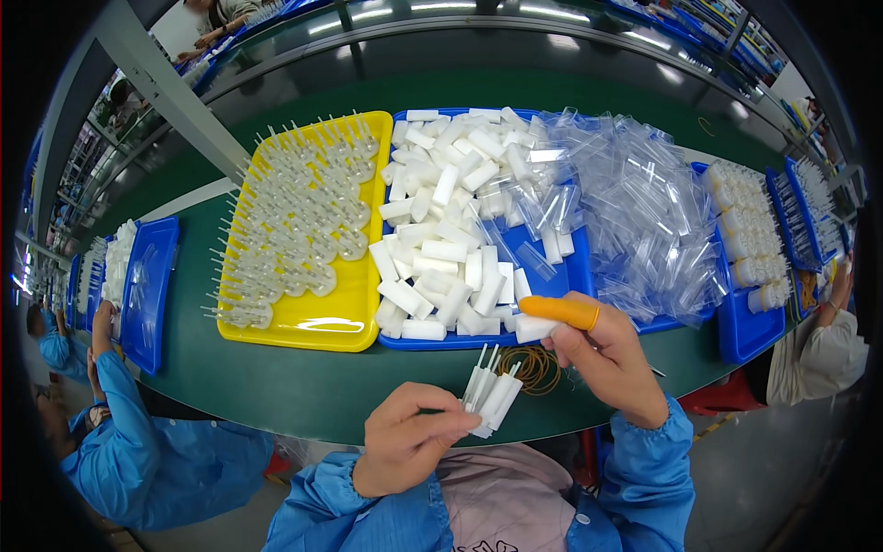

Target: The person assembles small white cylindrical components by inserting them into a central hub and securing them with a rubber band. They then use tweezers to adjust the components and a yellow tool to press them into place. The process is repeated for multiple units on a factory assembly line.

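Observation:
My left hand (409, 437) is closed on a small bundle of white cylindrical pieces (498, 403) with thin pale rods sticking up from it, held just over the table's near edge. The fingers hide the bundle's lower left part. My right hand (602, 345), an orange finger cot (572, 310) on its index finger, pinches one white cylinder (534, 328) at the front rim of the blue tray (432, 344). That tray holds a heap of similar white cylinders (446, 250). Between my hands lie several tan rubber bands (541, 371) on the green table.
A yellow tray (354, 322) of clear rounded parts with upright stems stands left of the blue one. Clear plastic sleeves (644, 212) are piled to the right. Further right, another blue tray (756, 337) holds white bundled pieces. Co-workers (156, 432) sit on both sides.

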Demonstrator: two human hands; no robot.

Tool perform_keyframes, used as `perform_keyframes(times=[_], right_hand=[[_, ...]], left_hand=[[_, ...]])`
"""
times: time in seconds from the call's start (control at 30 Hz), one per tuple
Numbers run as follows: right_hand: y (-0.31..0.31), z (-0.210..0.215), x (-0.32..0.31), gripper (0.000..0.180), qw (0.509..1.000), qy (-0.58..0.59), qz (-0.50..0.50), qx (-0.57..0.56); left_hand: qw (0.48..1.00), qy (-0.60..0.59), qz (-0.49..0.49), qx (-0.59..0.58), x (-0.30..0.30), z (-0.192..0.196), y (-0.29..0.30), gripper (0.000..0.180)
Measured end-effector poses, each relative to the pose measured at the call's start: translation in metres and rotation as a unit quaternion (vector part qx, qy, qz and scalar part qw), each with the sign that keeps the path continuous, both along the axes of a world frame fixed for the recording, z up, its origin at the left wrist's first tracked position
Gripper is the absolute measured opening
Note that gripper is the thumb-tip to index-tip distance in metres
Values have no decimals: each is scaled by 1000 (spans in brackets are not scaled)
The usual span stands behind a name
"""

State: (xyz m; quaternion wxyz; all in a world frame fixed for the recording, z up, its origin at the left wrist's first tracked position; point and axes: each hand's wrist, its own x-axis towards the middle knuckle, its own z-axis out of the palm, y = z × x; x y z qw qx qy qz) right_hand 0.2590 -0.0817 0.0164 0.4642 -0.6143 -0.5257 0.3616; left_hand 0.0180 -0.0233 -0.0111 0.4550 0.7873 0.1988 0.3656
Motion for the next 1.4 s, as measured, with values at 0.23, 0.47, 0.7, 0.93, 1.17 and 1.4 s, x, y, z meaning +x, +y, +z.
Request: perform_keyframes(times=[0.23, 0.47, 0.7, 0.93, 1.17, 1.4], right_hand=[[-8, 7, 4, 26, 953, 298, -55, 17], [-12, 19, 9, 23, 983, 140, -114, -34], [-1, 1, 11, 16, 999, -18, 0, 48], [2, -2, 6, 15, 988, 134, 71, -30], [-2, 1, 5, 17, 988, 131, 84, -14], [-1, -2, 8, 17, 991, 110, 80, 2]], left_hand=[[991, -6, -27, 129, 4, 7, 1, 35], [992, -11, -32, 119, 3, 10, 3, 34], [991, -15, -74, 114, 6, 12, 4, 34], [987, -15, -104, 123, 7, 13, 9, 34], [985, -7, -105, 138, 6, 13, 8, 34], [982, -3, -113, 148, 7, 10, 12, 34]])
